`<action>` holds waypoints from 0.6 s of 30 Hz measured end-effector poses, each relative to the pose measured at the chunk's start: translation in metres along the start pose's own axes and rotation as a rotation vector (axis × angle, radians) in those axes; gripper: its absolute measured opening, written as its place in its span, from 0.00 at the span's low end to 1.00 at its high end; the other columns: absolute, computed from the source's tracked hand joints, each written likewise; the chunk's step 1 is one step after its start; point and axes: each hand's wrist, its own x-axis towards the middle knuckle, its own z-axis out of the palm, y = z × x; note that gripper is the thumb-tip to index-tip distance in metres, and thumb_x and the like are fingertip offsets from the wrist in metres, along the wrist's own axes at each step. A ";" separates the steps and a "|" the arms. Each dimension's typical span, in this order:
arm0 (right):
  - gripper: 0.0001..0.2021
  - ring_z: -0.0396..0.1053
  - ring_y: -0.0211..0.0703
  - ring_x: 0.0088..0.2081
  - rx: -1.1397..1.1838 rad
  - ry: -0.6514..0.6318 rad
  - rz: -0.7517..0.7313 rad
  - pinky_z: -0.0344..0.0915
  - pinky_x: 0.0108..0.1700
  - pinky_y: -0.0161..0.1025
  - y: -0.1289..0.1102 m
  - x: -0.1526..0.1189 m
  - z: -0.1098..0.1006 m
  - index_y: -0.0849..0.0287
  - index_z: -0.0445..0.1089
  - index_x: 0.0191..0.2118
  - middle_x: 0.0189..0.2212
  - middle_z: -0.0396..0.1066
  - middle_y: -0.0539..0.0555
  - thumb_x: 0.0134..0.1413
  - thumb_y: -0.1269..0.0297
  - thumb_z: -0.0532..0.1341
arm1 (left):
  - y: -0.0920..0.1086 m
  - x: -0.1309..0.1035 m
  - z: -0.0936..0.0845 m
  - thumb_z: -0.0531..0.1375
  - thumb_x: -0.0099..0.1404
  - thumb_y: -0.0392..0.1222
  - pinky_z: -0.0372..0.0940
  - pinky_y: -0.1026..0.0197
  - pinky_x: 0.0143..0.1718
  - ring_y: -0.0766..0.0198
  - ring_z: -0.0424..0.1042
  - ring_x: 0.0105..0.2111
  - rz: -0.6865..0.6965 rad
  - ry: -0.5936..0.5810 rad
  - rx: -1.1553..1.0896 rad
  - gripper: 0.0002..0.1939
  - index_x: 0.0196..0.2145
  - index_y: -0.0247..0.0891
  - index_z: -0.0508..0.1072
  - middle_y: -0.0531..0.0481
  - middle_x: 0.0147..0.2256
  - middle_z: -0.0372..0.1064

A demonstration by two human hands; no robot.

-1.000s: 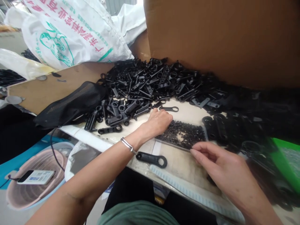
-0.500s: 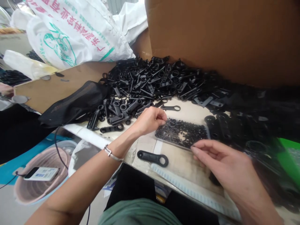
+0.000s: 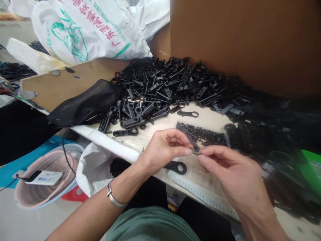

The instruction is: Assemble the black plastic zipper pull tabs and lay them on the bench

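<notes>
My left hand (image 3: 163, 149), with a metal bangle on its wrist, is closed in a pinch between thumb and forefinger. Facing it, my right hand (image 3: 232, 170) pinches too, and the fingertips almost meet. Something tiny and dark seems to be between them, too small to name. Just behind the fingers lies a shallow clear tray (image 3: 228, 140) of tiny black parts. A black plastic lever (image 3: 182, 168) with a ring-shaped end rests at the table's front, partly hidden behind my left hand.
A large heap of black levers (image 3: 163, 80) spreads across the table against a cardboard wall (image 3: 245, 43). One lever (image 3: 188, 114) lies behind the tray. A black mesh bag (image 3: 85, 102) is at left. Below stands a pink basket (image 3: 25, 197) holding a phone-like device (image 3: 44, 177).
My left hand has come away from the tray, toward me and to the right, meeting my right hand's fingertips. It now covers part of the front lever. The view has shifted slightly.
</notes>
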 end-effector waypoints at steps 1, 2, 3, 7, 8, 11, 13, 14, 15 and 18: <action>0.05 0.70 0.33 0.22 -0.014 0.000 -0.011 0.69 0.26 0.26 -0.001 -0.001 0.000 0.52 0.79 0.29 0.23 0.76 0.48 0.43 0.60 0.72 | 0.000 -0.001 0.000 0.75 0.48 0.33 0.69 0.69 0.36 0.72 0.74 0.30 0.002 -0.011 0.008 0.14 0.31 0.32 0.75 0.51 0.30 0.77; 0.05 0.70 0.33 0.22 -0.029 0.001 -0.022 0.69 0.27 0.26 -0.002 -0.002 0.000 0.52 0.79 0.29 0.23 0.76 0.48 0.44 0.60 0.72 | 0.000 -0.002 0.000 0.75 0.49 0.33 0.69 0.69 0.36 0.72 0.74 0.30 0.006 -0.022 0.019 0.14 0.31 0.32 0.75 0.52 0.30 0.77; 0.04 0.71 0.33 0.23 -0.040 0.000 -0.031 0.69 0.27 0.26 -0.003 -0.002 0.000 0.52 0.79 0.29 0.24 0.76 0.48 0.44 0.61 0.72 | 0.000 -0.003 0.000 0.74 0.50 0.33 0.69 0.69 0.36 0.72 0.74 0.30 0.012 -0.031 0.031 0.13 0.31 0.33 0.75 0.52 0.30 0.77; 0.04 0.72 0.34 0.23 -0.047 -0.022 -0.045 0.70 0.27 0.25 -0.005 -0.004 0.000 0.52 0.79 0.29 0.24 0.76 0.48 0.45 0.61 0.72 | 0.000 -0.007 0.001 0.73 0.52 0.33 0.69 0.68 0.37 0.71 0.73 0.31 0.040 -0.049 0.077 0.11 0.31 0.34 0.75 0.53 0.30 0.76; 0.04 0.71 0.33 0.23 -0.032 -0.028 -0.042 0.70 0.27 0.25 -0.004 -0.004 0.000 0.53 0.79 0.30 0.23 0.76 0.47 0.46 0.61 0.72 | 0.000 -0.007 0.001 0.73 0.52 0.33 0.69 0.67 0.37 0.71 0.73 0.31 0.048 -0.047 0.089 0.11 0.31 0.34 0.75 0.53 0.30 0.76; 0.06 0.72 0.33 0.23 0.062 -0.046 -0.008 0.71 0.28 0.25 -0.001 -0.005 0.001 0.53 0.78 0.31 0.25 0.77 0.48 0.48 0.60 0.72 | -0.001 -0.008 0.002 0.72 0.53 0.32 0.68 0.67 0.37 0.71 0.72 0.31 0.090 -0.020 0.151 0.09 0.31 0.34 0.75 0.53 0.30 0.75; 0.07 0.73 0.33 0.24 0.135 -0.068 0.023 0.72 0.30 0.25 0.001 -0.005 0.002 0.54 0.78 0.32 0.25 0.77 0.49 0.49 0.59 0.72 | -0.001 -0.009 0.003 0.70 0.53 0.31 0.68 0.67 0.37 0.70 0.72 0.32 0.138 0.008 0.225 0.08 0.30 0.35 0.76 0.53 0.30 0.75; 0.07 0.73 0.33 0.24 0.163 -0.081 0.039 0.72 0.30 0.26 0.002 -0.005 0.003 0.55 0.78 0.32 0.25 0.77 0.49 0.49 0.59 0.72 | -0.002 -0.010 0.004 0.70 0.54 0.30 0.68 0.67 0.37 0.70 0.72 0.32 0.165 0.023 0.269 0.07 0.29 0.35 0.76 0.53 0.30 0.75; 0.07 0.73 0.34 0.24 0.183 -0.090 0.056 0.72 0.30 0.26 0.002 -0.006 0.005 0.55 0.77 0.32 0.24 0.77 0.50 0.50 0.59 0.72 | -0.003 -0.011 0.005 0.69 0.55 0.30 0.67 0.67 0.38 0.69 0.72 0.32 0.194 0.039 0.317 0.06 0.29 0.35 0.76 0.53 0.30 0.75; 0.07 0.73 0.34 0.24 0.215 -0.082 0.096 0.72 0.30 0.26 0.001 -0.007 0.008 0.56 0.76 0.32 0.22 0.76 0.49 0.50 0.61 0.72 | -0.005 -0.015 0.008 0.68 0.56 0.30 0.67 0.67 0.39 0.68 0.73 0.33 0.243 0.088 0.440 0.05 0.29 0.36 0.77 0.53 0.30 0.76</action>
